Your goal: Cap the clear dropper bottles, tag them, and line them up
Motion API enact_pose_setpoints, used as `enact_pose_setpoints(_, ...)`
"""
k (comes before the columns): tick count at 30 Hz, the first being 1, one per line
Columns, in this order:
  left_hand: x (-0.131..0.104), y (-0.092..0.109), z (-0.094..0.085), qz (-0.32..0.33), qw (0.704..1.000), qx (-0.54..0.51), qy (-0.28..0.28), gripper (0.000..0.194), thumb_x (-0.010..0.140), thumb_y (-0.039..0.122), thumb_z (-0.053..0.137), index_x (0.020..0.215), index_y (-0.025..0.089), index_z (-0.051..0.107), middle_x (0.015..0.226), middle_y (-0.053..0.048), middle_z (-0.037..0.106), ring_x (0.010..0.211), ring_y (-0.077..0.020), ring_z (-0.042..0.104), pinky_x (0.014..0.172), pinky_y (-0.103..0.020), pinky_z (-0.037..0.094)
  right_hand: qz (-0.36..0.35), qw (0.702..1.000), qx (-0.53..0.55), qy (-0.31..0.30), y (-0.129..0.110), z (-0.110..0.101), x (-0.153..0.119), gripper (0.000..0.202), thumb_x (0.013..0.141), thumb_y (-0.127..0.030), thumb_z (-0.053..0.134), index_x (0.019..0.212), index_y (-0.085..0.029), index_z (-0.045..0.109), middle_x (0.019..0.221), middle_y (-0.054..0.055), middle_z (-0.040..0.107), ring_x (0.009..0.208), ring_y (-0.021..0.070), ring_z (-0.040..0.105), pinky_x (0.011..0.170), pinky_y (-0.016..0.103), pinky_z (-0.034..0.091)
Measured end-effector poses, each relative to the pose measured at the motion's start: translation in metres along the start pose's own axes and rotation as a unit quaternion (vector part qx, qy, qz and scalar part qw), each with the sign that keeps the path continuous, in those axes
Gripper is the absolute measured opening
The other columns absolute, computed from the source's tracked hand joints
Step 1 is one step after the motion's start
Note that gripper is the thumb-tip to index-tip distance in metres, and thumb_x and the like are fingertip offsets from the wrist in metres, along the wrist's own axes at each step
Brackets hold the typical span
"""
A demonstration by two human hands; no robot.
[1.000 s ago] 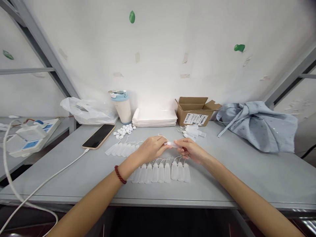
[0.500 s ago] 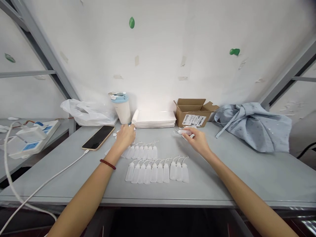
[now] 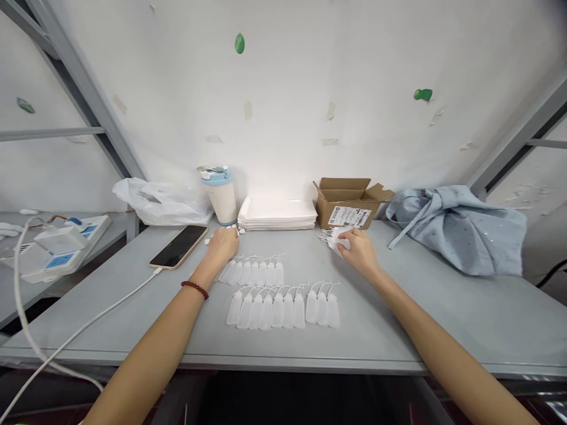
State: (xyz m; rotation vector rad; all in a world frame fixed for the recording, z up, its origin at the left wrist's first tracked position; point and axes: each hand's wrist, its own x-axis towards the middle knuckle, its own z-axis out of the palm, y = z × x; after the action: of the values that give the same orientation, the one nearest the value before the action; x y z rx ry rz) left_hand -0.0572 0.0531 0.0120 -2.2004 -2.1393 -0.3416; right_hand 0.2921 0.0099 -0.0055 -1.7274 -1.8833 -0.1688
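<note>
Two rows of translucent white tags with thin loops lie on the grey table; the front row [image 3: 277, 310] is nearer the edge, the back row [image 3: 254, 273] behind it. My left hand [image 3: 223, 244] rests beyond the back row's left end, among small white pieces [image 3: 241, 231] beside the cup; its fingertips are hidden. My right hand [image 3: 357, 248] has thumb and fingers pressed together at a small pile of white tags [image 3: 330, 239] in front of the cardboard box. Which tag it grips is hard to make out.
At the back of the table [image 3: 381, 330] stand a cup [image 3: 221, 200], a stack of white sheets [image 3: 278, 213] and an open cardboard box [image 3: 345, 203]. A phone [image 3: 179, 247] with a cable and a plastic bag [image 3: 162, 203] lie left; blue-grey cloth [image 3: 460, 230] lies right.
My right hand has lowered slightly onto the tag pile; the tag seen between its fingers earlier is no longer distinct. My left hand's fingers have drawn in a little by the cup.
</note>
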Motion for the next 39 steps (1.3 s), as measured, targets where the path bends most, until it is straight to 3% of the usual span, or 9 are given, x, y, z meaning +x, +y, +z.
enact_pose_setpoints(6, -0.001, 0.0, -0.001, -0.003, 0.998, -0.058, 0.003, 0.024, 0.073, 0.014, 0.046, 0.088, 0.013, 0.065, 0.093, -0.017, 0.068, 0.097, -0.0328, 0.059, 0.081, -0.04, 0.043, -0.012, 1.0, 0.01, 0.027, -0.004, 0.0, -0.001, 0.021, 0.078, -0.021, 0.05, 0.09, -0.013, 0.066, 0.095, 0.015, 0.063, 0.094, 0.0298, 0.055, 0.08, 0.039, 0.043)
enact_pose_setpoints(10, -0.001, 0.007, -0.007, 0.005, 0.991, -0.131, 0.001, 0.033, 0.071, 0.016, 0.05, 0.101, 0.013, 0.063, 0.089, -0.013, 0.068, 0.094, -0.0295, 0.06, 0.082, -0.038, 0.044, -0.044, 0.996, 0.061, 0.049, -0.017, -0.006, -0.005, 0.019, 0.08, -0.024, 0.048, 0.086, -0.015, 0.064, 0.091, 0.013, 0.063, 0.092, 0.028, 0.055, 0.081, 0.039, 0.043)
enact_pose_setpoints(12, -0.002, 0.013, -0.011, 0.01, 0.985, -0.173, -0.007, 0.039, 0.073, 0.021, 0.052, 0.109, 0.013, 0.06, 0.088, -0.01, 0.068, 0.088, -0.0246, 0.062, 0.08, -0.034, 0.046, -0.052, 0.993, 0.101, 0.038, -0.03, -0.01, -0.009, 0.017, 0.081, -0.026, 0.048, 0.082, -0.017, 0.062, 0.087, 0.011, 0.064, 0.089, 0.0261, 0.056, 0.078, 0.037, 0.043)
enact_pose_setpoints(14, -0.005, 0.022, -0.015, 0.017, 0.97, -0.241, -0.025, 0.045, 0.074, 0.029, 0.053, 0.115, 0.012, 0.057, 0.089, -0.008, 0.067, 0.081, -0.0195, 0.063, 0.076, -0.03, 0.048, -0.048, 0.987, 0.155, -0.018, -0.047, -0.013, -0.012, 0.015, 0.081, -0.026, 0.048, 0.08, -0.018, 0.06, 0.081, 0.009, 0.065, 0.08, 0.0225, 0.057, 0.073, 0.034, 0.042)
enact_pose_setpoints(17, -0.013, 0.035, -0.021, 0.013, 0.899, -0.431, -0.075, 0.048, 0.072, 0.036, 0.058, 0.113, 0.01, 0.059, 0.09, -0.006, 0.065, 0.075, -0.0153, 0.061, 0.075, -0.029, 0.048, -0.039, 0.962, 0.224, -0.15, -0.078, -0.016, -0.017, 0.016, 0.082, -0.026, 0.047, 0.074, -0.018, 0.058, 0.073, 0.005, 0.064, 0.067, 0.0169, 0.056, 0.063, 0.028, 0.04)
enact_pose_setpoints(20, -0.022, 0.045, -0.026, 0.006, 0.822, -0.557, -0.12, 0.04, 0.068, 0.035, 0.064, 0.1, 0.011, 0.065, 0.081, -0.003, 0.063, 0.072, -0.0132, 0.058, 0.079, -0.031, 0.046, -0.062, 0.952, 0.208, -0.217, -0.108, -0.014, -0.018, 0.017, 0.081, -0.027, 0.048, 0.068, -0.018, 0.055, 0.066, 0.003, 0.062, 0.059, 0.0145, 0.051, 0.056, 0.026, 0.034)
enact_pose_setpoints(25, -0.028, 0.05, -0.027, 0.005, 0.763, -0.632, -0.139, 0.034, 0.061, 0.032, 0.074, 0.089, 0.015, 0.066, 0.08, -0.002, 0.065, 0.079, -0.0152, 0.06, 0.083, -0.032, 0.043, -0.114, 0.946, 0.105, -0.284, -0.132, -0.021, -0.013, 0.025, 0.077, -0.021, 0.047, 0.052, -0.018, 0.043, 0.053, 0.002, 0.052, 0.048, 0.011, 0.041, 0.049, 0.026, 0.023)
enact_pose_setpoints(32, -0.032, 0.057, -0.031, -0.014, 0.758, -0.638, -0.136, 0.031, 0.059, 0.033, 0.078, 0.082, 0.016, 0.067, 0.079, -0.003, 0.068, 0.081, -0.0177, 0.061, 0.084, -0.033, 0.041, -0.118, 0.928, -0.071, -0.347, -0.105, -0.072, -0.036, 0.033, 0.073, -0.02, 0.045, 0.047, -0.019, 0.024, 0.044, -0.002, 0.029, 0.043, 0.009, 0.026, 0.048, 0.028, 0.016)
enact_pose_setpoints(39, -0.041, 0.069, -0.037, -0.014, 0.783, -0.608, -0.134, 0.027, 0.059, 0.032, 0.077, 0.079, 0.016, 0.069, 0.079, -0.002, 0.066, 0.074, -0.014, 0.056, 0.078, -0.03, 0.042, -0.055, 0.904, -0.047, -0.422, -0.088, -0.089, -0.056, 0.034, 0.072, -0.02, 0.044, 0.043, -0.019, 0.026, 0.041, -0.001, 0.039, 0.039, 0.0084, 0.032, 0.046, 0.026, 0.022)
